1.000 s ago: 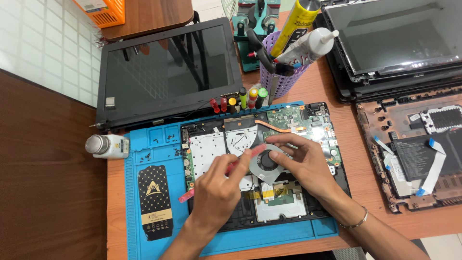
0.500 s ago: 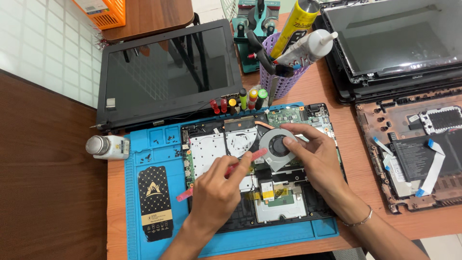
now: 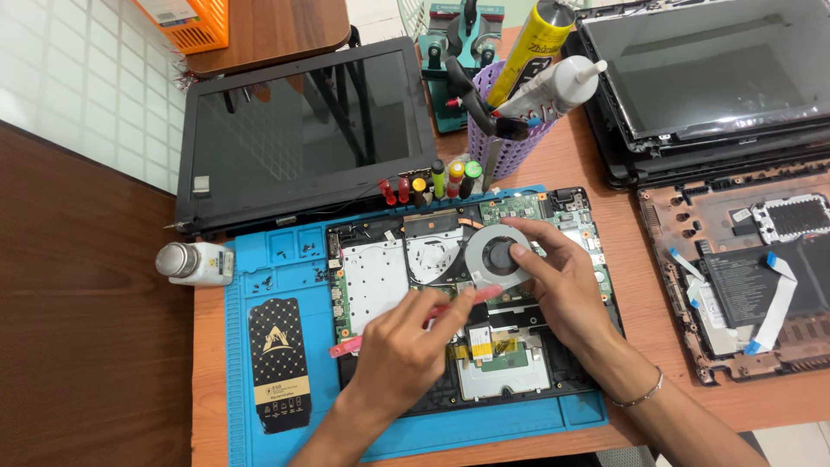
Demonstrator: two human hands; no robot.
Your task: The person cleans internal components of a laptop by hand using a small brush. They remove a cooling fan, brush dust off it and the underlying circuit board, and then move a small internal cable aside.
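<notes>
Two hands: both over the opened laptop base (image 3: 380, 285), which lies on the blue mat (image 3: 259, 415).
Right hand (image 3: 562, 281): fingers closed round the fan (image 3: 497, 255), thumb on the dark hub, fingertips along the far rim; fan is a round grey unit, tilted up off the board.
Fan pos.: at the upper middle of the base, just left of the right palm, just above the left hand's fingertips.
Left hand (image 3: 406, 346): pinching a pink tool (image 3: 350, 348), thin and flat; one end sticks out left past the knuckles, the other runs up-right to near the fan's lower edge. Touching the fan or not: can't tell.
Hands rel. to each other: near, not touching; fan sits btw. them, closer to the right.
Wrist: thin bracelet (image 3: 638, 393) on the right arm.
Base interior: green board strips, silver plate left of the fan, copper pipe above it.
Mat: loose screws upper left; black-and-gold card (image 3: 278, 363) lying flat at left.
Left of mat: small white bottle w/ metal cap (image 3: 192, 262), on its side.
Above base: row of coloured-cap screwdriver handles (image 3: 428, 183); black laptop lid w/ screen (image 3: 303, 138) behind them.
Back centre: purple basket (image 3: 510, 143) holding a yellow tube, white bottle, black pliers.
Right side of surface (image 3: 640, 363): stacked dark laptops (image 3: 709, 86); stripped copper-brown chassis w/ white-and-blue ribbon cables (image 3: 752, 268).
</notes>
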